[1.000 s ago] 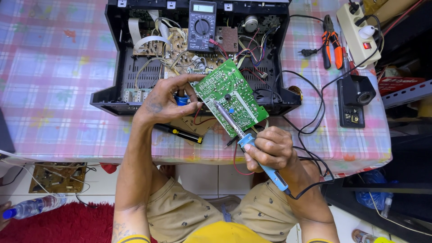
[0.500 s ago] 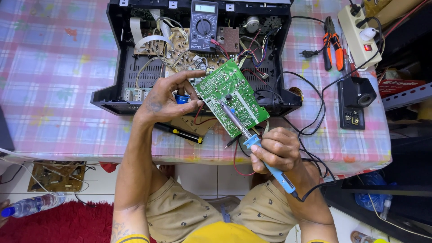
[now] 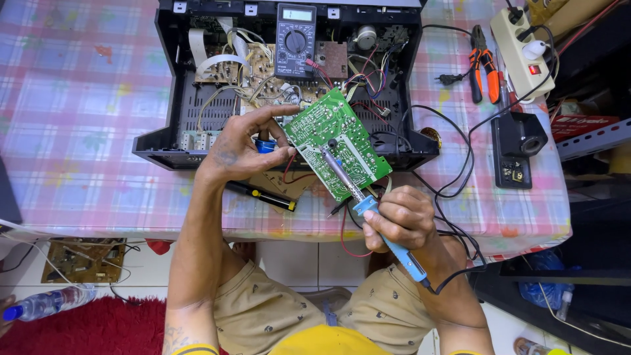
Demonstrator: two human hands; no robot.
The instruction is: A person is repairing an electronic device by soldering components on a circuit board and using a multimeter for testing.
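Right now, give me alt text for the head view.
The right hand holds a blue soldering iron tip-down on a green circuit board, which the left hand tilts up over an opened black chassis.

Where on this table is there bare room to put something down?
The pink plaid tablecloth is bare left of the opened black chassis. A narrower bare strip runs along the near edge, left of the yellow-and-black screwdriver. The right side is crowded: orange-handled pliers, white power strip, black cables.
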